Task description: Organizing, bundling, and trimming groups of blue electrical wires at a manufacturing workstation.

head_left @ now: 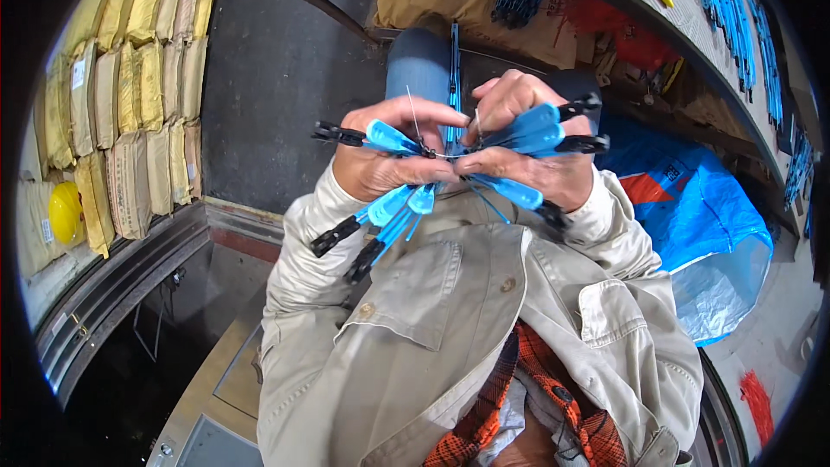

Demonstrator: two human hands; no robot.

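In front of my chest, a bundle of flat blue strips with black ends point(519, 134) fans out to both sides between my hands. My left hand point(380, 156) is closed, thumb and forefinger coming together at the bundle's middle, with blue pieces sticking out past the fingers. Opposite it, my right hand point(532, 156) is also closed on the bundle, its fingers bent and blue strips spreading over the palm side. A thin pale wire point(447, 156) stretches between the fingertips, and one end stands up above my left hand. The exact grip on the wire is partly hidden.
Stacked yellow and tan sacks point(130, 95) line the left side, with a yellow hard hat point(66, 212) against them. On the right stand a shelf holding blue strips point(726, 17) and a large blue plastic bag point(700, 233). Red strands point(756, 406) lie at the lower right.
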